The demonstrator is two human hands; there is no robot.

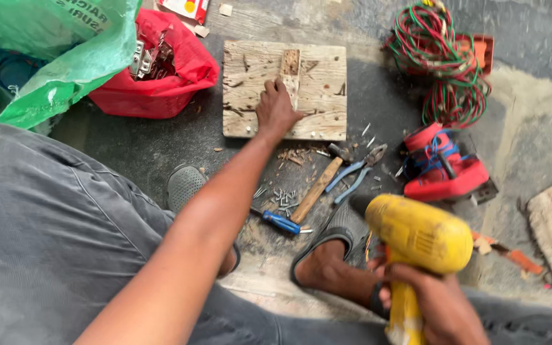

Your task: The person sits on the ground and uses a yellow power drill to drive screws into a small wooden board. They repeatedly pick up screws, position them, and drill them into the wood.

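My left hand (276,110) reaches forward and presses its fingers on a small wooden strip (290,71) that lies on a square, worn wooden board (324,96) on the floor. My right hand (439,300) grips the handle of a yellow power drill (420,237), held low at the right, well back from the board. The drill's front end is hidden by its own body.
A hammer (319,185), blue-handled pliers (356,174), a blue screwdriver (280,221) and several loose nails (282,197) lie between the board and my sandalled feet. A red power tool (445,167) and coiled red-green wire (445,57) sit right. A red bag (161,76) and green sack (59,57) are left.
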